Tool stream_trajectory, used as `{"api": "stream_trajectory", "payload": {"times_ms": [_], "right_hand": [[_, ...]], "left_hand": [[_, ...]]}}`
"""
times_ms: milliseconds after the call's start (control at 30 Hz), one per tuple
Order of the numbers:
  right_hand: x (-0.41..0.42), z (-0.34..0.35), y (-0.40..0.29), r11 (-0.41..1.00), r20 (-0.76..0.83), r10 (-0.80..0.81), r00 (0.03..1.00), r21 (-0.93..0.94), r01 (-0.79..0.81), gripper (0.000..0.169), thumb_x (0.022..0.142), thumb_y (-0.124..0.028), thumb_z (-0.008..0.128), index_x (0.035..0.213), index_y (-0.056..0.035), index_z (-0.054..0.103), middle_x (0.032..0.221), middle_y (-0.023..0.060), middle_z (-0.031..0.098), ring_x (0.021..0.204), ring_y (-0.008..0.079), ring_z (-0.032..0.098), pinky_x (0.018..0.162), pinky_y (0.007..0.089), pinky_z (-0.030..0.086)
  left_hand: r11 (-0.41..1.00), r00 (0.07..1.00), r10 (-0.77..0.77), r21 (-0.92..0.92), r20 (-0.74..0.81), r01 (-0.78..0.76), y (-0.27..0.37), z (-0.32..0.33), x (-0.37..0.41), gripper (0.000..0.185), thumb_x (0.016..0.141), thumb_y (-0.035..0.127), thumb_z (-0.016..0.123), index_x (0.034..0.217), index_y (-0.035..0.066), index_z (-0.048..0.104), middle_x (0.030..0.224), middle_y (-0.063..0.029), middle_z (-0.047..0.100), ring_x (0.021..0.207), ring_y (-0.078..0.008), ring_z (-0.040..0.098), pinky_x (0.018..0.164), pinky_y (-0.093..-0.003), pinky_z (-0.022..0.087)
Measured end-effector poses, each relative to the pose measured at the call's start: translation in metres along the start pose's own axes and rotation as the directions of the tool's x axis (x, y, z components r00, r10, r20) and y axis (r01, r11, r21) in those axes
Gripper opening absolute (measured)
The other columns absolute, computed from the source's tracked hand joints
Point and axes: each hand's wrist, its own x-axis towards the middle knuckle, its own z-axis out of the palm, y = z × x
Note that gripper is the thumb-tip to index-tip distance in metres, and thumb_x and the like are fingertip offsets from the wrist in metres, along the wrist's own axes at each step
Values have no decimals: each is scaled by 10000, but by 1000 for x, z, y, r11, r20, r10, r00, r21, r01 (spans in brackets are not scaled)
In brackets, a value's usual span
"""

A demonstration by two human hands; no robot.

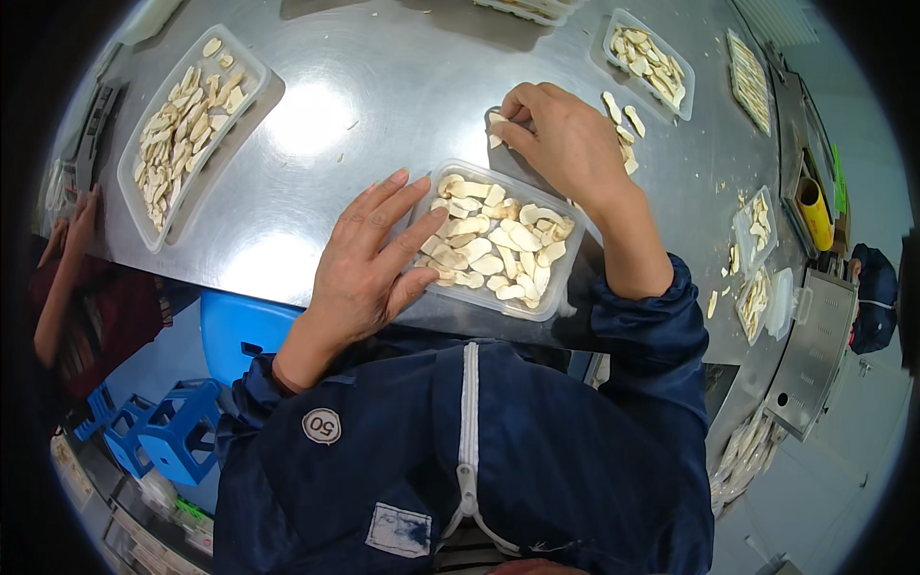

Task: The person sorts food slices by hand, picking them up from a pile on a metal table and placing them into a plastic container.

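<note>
A clear plastic tray [564, 284] of pale dried mushroom slices [489, 237] lies right before me at the table's front edge. My left hand [374, 251] is at its left side, fingers spread, the index fingertip and thumb over the rim; nothing is held in it. Beyond the tray's far edge, my right hand [557, 133] pinches a pale mushroom slice [496, 129] between thumb and fingers, just above the metal table. Several loose slices [630, 121] lie to the right of that hand, some partly hidden behind it.
On the steel table [388, 86], a larger filled tray [256, 66] stands at left and another tray [684, 106] at far right. Small containers [755, 230] with slices line the right side. Blue stools [180, 431] stand below left. A person's hand [85, 219] touches the table's left edge.
</note>
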Motion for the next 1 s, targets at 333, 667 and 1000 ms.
{"api": "stream_trajectory", "payload": {"times_ms": [333,667,1000], "right_hand": [[-43,-33,-21,927,152,-130,980,370,65,190,1008,-220,710,1119,-76,768,1005,121,771,886,255,746,800,362,586],[-46,-33,36,999,8,48,999,-8,-48,239,1027,-225,651,1209,-155,788,1167,93,736,1011,298,721,871,401,586],[-39,-42,58,892,-137,347,928,-257,-372,347,946,-438,767,900,-94,773,855,84,763,770,317,737,683,434,561]], "left_hand": [[1000,1000,3,-8,25,-3,2,-2,2,562,1059,517,590,1446,120,682,1599,-160,531,1526,-402,444,1234,-549,385],[997,998,-2,77,67,-3,4,-10,5,551,1028,530,610,1431,167,706,1625,-149,513,1550,-392,418,1256,-587,344],[985,999,-31,167,14,28,1,-17,3,559,1088,551,516,1407,138,716,1602,-161,533,1534,-404,440,1255,-563,363]]}}
